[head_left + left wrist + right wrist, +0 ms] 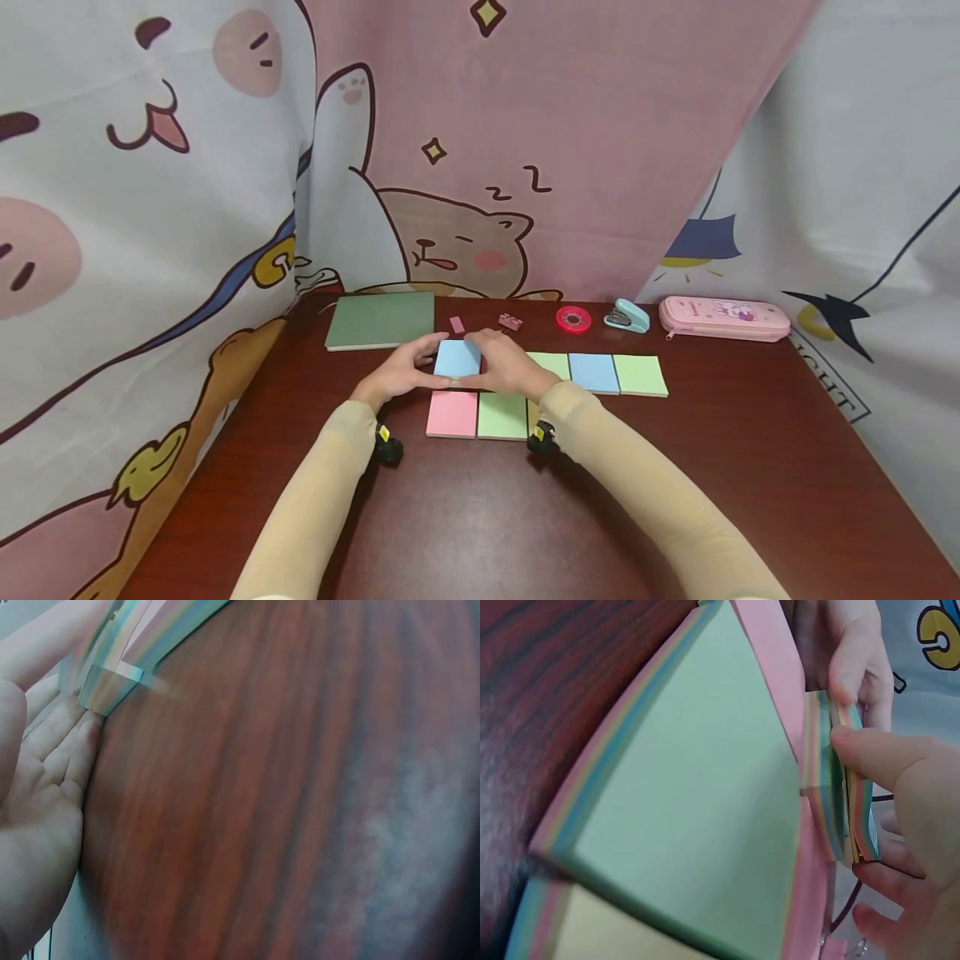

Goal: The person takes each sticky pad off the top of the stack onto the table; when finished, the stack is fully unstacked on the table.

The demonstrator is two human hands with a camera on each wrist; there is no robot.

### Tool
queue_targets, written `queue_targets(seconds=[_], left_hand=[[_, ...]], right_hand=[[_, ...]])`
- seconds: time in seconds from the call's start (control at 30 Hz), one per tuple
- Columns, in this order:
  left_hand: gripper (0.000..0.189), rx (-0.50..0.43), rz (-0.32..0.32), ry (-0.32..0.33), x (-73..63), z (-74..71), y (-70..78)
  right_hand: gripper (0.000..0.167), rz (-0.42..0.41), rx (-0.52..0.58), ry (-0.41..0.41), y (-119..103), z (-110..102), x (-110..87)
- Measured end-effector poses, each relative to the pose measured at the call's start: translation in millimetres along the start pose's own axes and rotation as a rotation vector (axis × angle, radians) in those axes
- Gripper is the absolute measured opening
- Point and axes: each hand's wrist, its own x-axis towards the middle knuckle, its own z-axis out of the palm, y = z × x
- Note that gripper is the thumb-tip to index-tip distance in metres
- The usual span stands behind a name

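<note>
A blue-topped sticky note pad (pixel 457 358) is held between both hands, its layered coloured edges showing in the right wrist view. My left hand (pixel 401 368) grips its left side, thumb along the near edge and fingers behind. From the right, my right hand (pixel 510 364) pinches the same pad, its thumb close to the left one. Just in front lie a pink pad (pixel 452 414) and a green pad (pixel 502 416); a yellow pad (pixel 622 930) beside them is mostly hidden by the right wrist in the head view.
Right of the hands, a green pad (pixel 553 364), a blue pad (pixel 594 372) and another green pad (pixel 641 375) lie in a row. Behind stand a green notebook (pixel 382 320), pink erasers, red tape (pixel 573 319), a stapler (pixel 627 316) and a pink pencil case (pixel 723 318).
</note>
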Motion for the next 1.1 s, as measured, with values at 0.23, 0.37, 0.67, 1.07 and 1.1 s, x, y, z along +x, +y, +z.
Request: queue_targets(seconds=[0.23, 0.37, 0.67, 1.07, 1.1], left_hand=[[0.092, 0.041, -0.002, 0.019, -0.8, 1.1, -1.8], [0.090, 0.058, -0.007, 0.007, -1.7, 2.8, -2.7], [0.088, 0.055, -0.039, 0.013, -4.1, 1.1, 2.8], [0.088, 0.062, -0.036, 0.005, -3.5, 2.7, -1.4], [0.088, 0.059, -0.036, 0.004, -3.6, 2.4, -1.1]], right_hand=[[0.079, -0.034, -0.003, 0.079, 11, -12, -20.1], [0.079, -0.013, 0.028, 0.105, 24, -20, -46.5], [0.074, -0.012, 0.038, 0.142, 55, -46, -112.4], [0.075, 0.029, -0.012, 0.122, 85, -57, -188.4], [0.075, 0.035, -0.016, 0.117, 88, -57, -193.2]])
